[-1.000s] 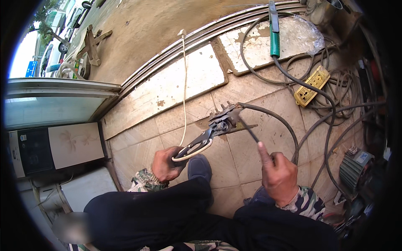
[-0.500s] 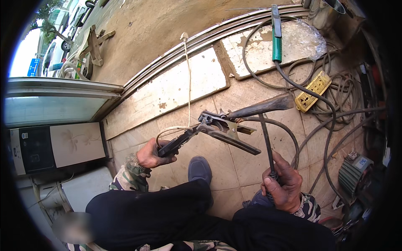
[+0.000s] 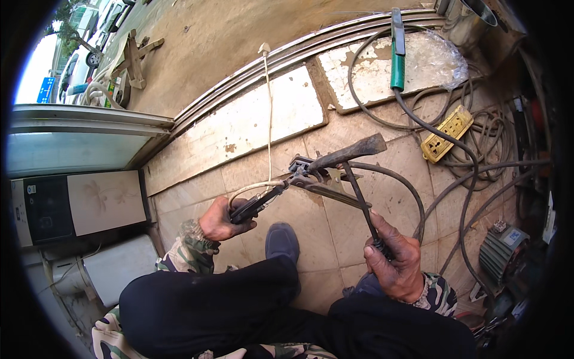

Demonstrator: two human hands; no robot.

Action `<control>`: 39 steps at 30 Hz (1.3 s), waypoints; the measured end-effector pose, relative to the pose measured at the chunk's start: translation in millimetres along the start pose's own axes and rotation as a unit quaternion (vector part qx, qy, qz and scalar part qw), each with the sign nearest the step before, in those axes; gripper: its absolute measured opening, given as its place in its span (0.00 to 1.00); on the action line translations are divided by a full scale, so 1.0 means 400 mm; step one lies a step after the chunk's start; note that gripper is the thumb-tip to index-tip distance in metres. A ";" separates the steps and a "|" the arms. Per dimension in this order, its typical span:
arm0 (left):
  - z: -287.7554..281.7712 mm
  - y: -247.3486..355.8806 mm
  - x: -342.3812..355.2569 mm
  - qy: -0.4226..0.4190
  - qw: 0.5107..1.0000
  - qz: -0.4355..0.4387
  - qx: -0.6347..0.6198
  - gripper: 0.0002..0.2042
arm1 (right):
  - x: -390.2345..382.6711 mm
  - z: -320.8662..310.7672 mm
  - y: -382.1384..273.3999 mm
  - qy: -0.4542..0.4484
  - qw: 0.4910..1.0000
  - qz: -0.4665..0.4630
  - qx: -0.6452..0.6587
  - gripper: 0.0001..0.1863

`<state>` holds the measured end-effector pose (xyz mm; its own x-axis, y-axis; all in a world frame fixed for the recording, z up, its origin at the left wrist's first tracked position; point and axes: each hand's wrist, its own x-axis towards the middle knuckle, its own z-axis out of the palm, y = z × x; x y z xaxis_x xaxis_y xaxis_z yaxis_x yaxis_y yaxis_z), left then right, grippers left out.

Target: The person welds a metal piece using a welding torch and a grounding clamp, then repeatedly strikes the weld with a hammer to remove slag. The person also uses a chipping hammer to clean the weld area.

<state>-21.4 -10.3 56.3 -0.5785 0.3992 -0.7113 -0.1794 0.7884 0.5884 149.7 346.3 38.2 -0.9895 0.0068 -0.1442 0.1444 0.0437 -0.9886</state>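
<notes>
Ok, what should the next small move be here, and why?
I'd probably tap the metal assembly lightly with the hammer: the right grip holds its handle, its head overlaps the metal in this view, and the left grip holds the black-handled tool that reaches it. Whether the head touches is unclear.

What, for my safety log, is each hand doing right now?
Left hand: closed, holding a dark pliers-like tool.
Right hand: closed, holding a hammer.

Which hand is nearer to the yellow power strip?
Right. The right hand, gripping a hammer, is below the yellow power strip in the picture; the left hand, holding dark-handled pliers, is farther off, to its lower left.
</notes>
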 end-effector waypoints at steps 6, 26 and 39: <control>0.025 -0.016 0.023 0.025 0.998 0.024 0.047 0.12 | 0.011 0.010 0.012 0.016 1.000 0.000 -0.015 0.32; 0.145 -0.054 0.039 0.134 0.977 0.108 0.129 0.19 | -0.055 0.045 0.102 0.028 0.985 0.106 0.130 0.31; 0.111 -0.002 0.027 0.057 0.990 0.051 0.122 0.26 | -0.053 0.049 0.075 0.040 0.993 0.100 0.051 0.31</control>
<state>7.7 14.0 31.1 -0.6723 0.4384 -0.5965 0.0742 0.8416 0.5350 174.9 327.8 10.7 -0.9370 0.0843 -0.3389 0.3339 -0.0682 -0.9401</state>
